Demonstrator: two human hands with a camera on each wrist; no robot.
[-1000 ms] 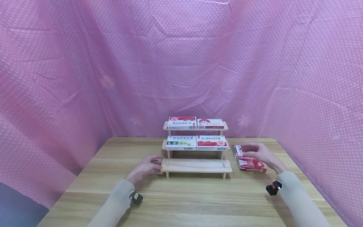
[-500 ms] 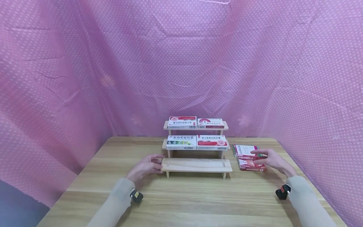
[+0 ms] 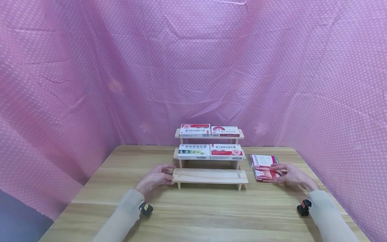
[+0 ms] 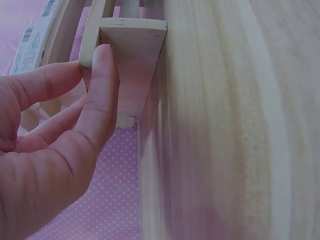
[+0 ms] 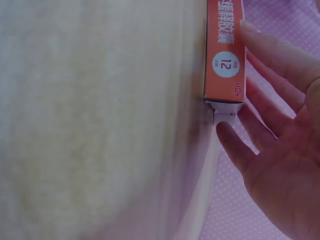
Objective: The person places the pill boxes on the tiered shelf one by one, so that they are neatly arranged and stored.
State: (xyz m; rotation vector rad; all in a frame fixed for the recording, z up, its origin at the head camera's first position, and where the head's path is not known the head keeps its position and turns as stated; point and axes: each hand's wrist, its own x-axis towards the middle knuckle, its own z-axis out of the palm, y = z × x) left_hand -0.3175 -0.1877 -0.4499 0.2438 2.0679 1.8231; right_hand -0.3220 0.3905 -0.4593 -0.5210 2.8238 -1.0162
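In the head view, my left hand (image 3: pixel 157 176) holds the left end of the lowest step of a three-step wooden display rack (image 3: pixel 208 173). The left wrist view shows thumb and fingers pinching the board's edge (image 4: pixel 91 42). My right hand (image 3: pixel 291 174) is at the right end of a red medicine box (image 3: pixel 263 173) lying on the table. In the right wrist view its thumb touches the upper edge of the box's orange side (image 5: pixel 225 60), the other fingers spread fairly straight beyond; some fingertips are hidden. A white-and-green medicine box (image 3: pixel 262 160) lies just behind.
Two medicine boxes (image 3: pixel 195 151) stand side by side on the rack's middle step, and two more (image 3: pixel 225 131) on its top step. The wooden table (image 3: pixel 193 211) reaches back to a pink dotted curtain (image 3: pixel 193 67).
My right hand has drawn back to the right, off the white-and-green box, and come down onto the right end of the red box. The left hand keeps its hold on the rack.
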